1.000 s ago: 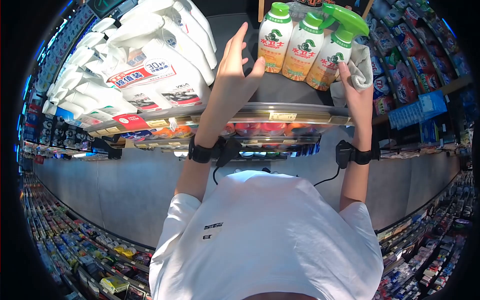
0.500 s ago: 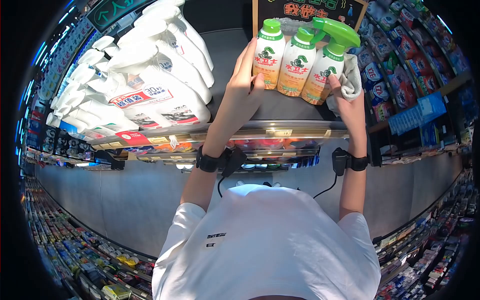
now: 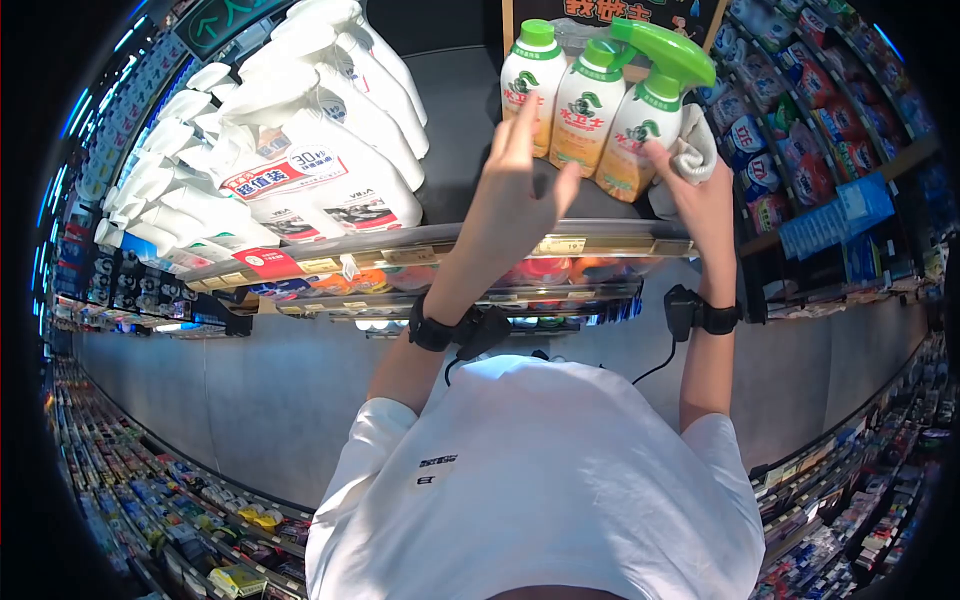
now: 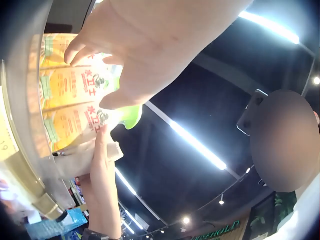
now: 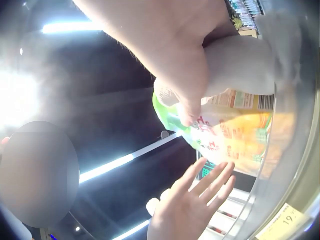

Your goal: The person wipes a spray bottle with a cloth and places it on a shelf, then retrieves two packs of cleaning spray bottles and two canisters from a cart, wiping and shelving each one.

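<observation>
Three white-and-orange bottles with green tops stand side by side on the shelf: a left capped bottle (image 3: 523, 75), a middle bottle (image 3: 580, 115) and a right spray bottle (image 3: 632, 130) with a large green trigger head. My left hand (image 3: 512, 190) is in front of the left bottle, fingers spread and holding nothing, covering its lower part in the head view. At the right side, my right hand (image 3: 706, 210) holds a grey cloth (image 3: 696, 150) against the spray bottle, thumb on the bottle's front. Its other fingers are mostly hidden behind the cloth.
Large white spray bottles (image 3: 330, 180) crowd the shelf's left side. A shelf rail with price tags (image 3: 560, 246) runs along the front edge. Behind the green-topped bottles stands a framed black sign (image 3: 650, 14). Packed shelves (image 3: 820, 110) line the right.
My left hand closed in from the left to the left bottle's side, then came round in front of it, fingers spread. The right hand keeps the cloth at the spray bottle.
</observation>
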`<move>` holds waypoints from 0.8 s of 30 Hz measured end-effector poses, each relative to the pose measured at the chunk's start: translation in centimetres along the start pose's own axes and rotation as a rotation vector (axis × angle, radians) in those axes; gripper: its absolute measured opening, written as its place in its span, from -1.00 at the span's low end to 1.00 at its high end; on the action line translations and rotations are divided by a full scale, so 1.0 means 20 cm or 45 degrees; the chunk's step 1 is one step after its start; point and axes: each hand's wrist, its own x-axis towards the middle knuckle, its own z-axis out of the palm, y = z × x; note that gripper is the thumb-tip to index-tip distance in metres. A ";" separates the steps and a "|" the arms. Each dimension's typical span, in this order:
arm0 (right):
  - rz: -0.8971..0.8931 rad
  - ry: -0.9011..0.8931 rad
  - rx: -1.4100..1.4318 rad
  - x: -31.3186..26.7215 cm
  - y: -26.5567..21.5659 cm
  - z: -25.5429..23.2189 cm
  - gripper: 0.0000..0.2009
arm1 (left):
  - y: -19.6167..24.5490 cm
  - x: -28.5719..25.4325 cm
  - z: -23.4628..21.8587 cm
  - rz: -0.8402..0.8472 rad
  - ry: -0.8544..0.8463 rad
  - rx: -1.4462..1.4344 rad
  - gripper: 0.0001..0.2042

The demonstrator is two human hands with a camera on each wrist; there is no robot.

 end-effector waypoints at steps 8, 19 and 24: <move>0.034 -0.130 0.211 -0.16 -0.01 -0.04 -0.64 | -0.04 0.05 0.07 0.095 -0.085 -0.072 0.00; -0.016 -0.074 0.183 -0.20 -0.05 0.01 -0.67 | -0.07 0.07 0.01 -0.034 -0.175 -0.408 -0.07; -0.001 -0.031 0.247 -0.23 -0.06 0.04 -0.67 | -0.05 0.06 0.03 -0.024 -0.082 -0.434 -0.22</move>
